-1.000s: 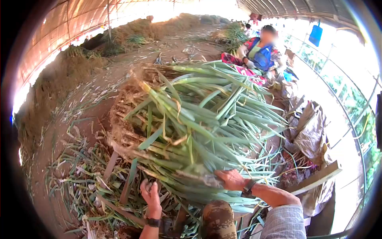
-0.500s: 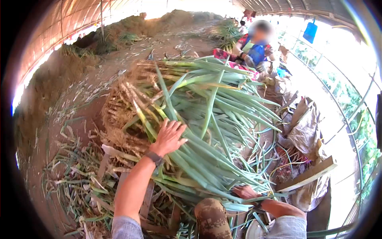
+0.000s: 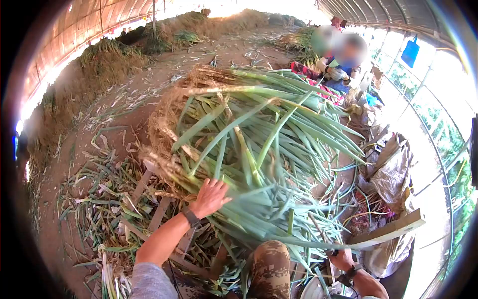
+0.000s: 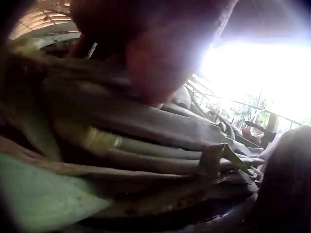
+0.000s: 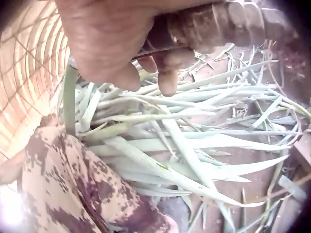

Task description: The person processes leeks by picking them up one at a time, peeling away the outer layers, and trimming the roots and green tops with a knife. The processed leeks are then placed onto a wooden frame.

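Observation:
A big heap of green onions (image 3: 279,144) lies before me, brown roots to the left and long leaves to the right. On the near stalks rests my left hand (image 3: 209,197), its fingers laid over them. In the left wrist view its thumb (image 4: 155,68) bears on the leaves, dark and blurred. At the lower right, beside the leaf ends, my right hand (image 3: 342,259) grips a tool with a dark, ridged handle (image 5: 218,24). Its fingers curl round it; cannot tell what kind of tool it is.
Trimmed leaves and scraps (image 3: 99,214) cover the ground at left. My camouflage-clad knee (image 3: 270,266) is between my arms. A wooden board (image 3: 391,230) and crumpled sacking (image 3: 393,169) lie at right. Another person (image 3: 343,67) sits at the back right.
My left hand has moved up and forward from near my knee onto the stalks. My right hand has shifted right and down from the leaves. The upper onions lie differently.

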Available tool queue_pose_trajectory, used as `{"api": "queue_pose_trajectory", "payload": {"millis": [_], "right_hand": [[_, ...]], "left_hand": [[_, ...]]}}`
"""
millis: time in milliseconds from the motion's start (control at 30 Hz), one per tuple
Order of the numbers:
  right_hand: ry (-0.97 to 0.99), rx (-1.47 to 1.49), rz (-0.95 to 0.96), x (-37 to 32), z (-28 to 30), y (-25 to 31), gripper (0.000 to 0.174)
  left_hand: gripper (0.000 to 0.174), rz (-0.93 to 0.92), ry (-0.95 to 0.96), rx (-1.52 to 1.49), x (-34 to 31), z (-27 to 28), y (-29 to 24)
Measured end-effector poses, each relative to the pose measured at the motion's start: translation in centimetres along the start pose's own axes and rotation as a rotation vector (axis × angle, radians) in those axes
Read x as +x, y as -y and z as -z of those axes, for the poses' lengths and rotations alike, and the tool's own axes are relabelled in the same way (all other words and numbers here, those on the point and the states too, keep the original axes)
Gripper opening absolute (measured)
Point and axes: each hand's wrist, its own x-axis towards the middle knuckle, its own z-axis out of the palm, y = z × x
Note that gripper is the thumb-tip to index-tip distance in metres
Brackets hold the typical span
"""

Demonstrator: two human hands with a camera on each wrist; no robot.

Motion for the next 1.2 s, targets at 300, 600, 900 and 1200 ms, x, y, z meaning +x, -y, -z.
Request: {"api": "queue_pose_trajectory", "payload": {"millis": [300,600,900,1200], "right_hand": [[0.333,0.299,0.163,7.4,6.0,7.1,0.03],[0.443,0.213,0.09,14.1,7.2,8.2,0.039],[0.48,0.345,0.299,14.5,5.4,8.3,0.037],[0.588,0.533,0.227,13.1,3.2,8.4,0.04]], "left_hand": [[0.044,0.145,0.001,-0.275,11.3,7.9,6.0],[0.093,0.124,-0.11,0.042,28.5,8.9,10.0],[0.098,0.127,0.01,0.057,35.6,2.9,8.5],[0.055,0.04,-0.138,0.112,34.8,2.0,9.3]]}}
